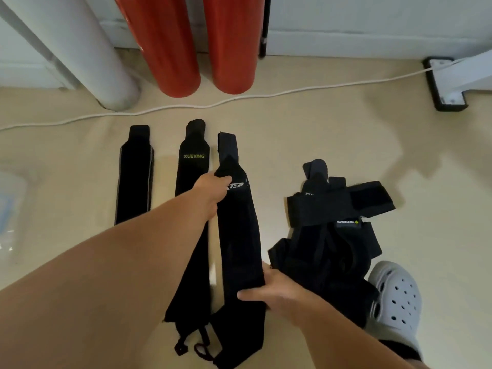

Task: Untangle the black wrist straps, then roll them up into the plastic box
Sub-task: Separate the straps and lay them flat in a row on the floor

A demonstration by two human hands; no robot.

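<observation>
Three black wrist straps lie stretched out side by side on the beige floor: a plain one (134, 174) at the left, one marked XUEYING (193, 158) in the middle, and a third with white lettering (238, 235) at the right. My left hand (213, 190) grips the upper part of that third strap. My right hand (269, 291) holds its lower part against the floor. A tangled heap of black straps (330, 230) lies to the right of it. The plastic box (10, 209) shows only as a clear edge at the far left.
Two red cylinders (197, 43) and a white pillar (80, 49) stand at the back by the wall. A white cable (239, 98) runs across the floor behind the straps. A white stand foot (447, 83) sits at the back right. My grey clog (396, 299) is beside the heap.
</observation>
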